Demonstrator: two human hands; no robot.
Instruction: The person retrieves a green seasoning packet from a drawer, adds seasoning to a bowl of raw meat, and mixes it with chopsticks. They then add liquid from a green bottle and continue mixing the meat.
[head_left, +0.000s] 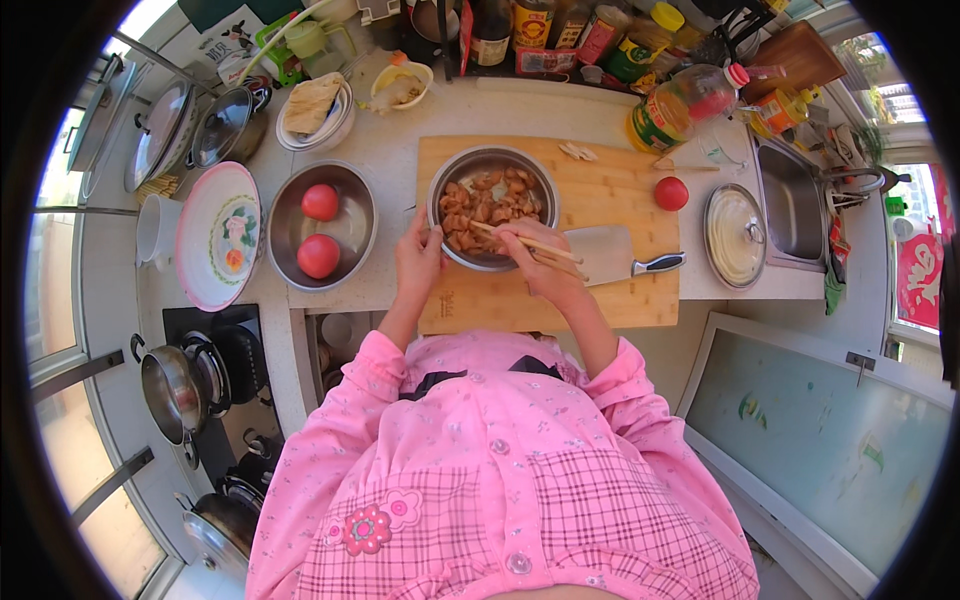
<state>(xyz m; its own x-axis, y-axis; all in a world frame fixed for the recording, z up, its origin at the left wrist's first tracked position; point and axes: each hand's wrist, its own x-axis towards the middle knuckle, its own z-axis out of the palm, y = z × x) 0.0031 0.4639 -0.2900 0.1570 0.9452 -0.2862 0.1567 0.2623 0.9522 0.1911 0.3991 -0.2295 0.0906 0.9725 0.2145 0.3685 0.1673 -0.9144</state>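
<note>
A stainless steel bowl holding chunks of raw meat stands on a bamboo cutting board. At its left rim my left hand grips the bowl, thumb near the edge. My right hand holds a pair of wooden chopsticks, whose tips are in the meat. Beside the bowl, partly behind my right hand, a cleaver lies flat with its handle to the right. Some pale slices rest near the board's back edge.
Left of the board, a steel basin holds two tomatoes; beyond it stands an enamel basin. A tomato, a glass lid, an oil bottle and a sink are at the right. Pots stand lower left.
</note>
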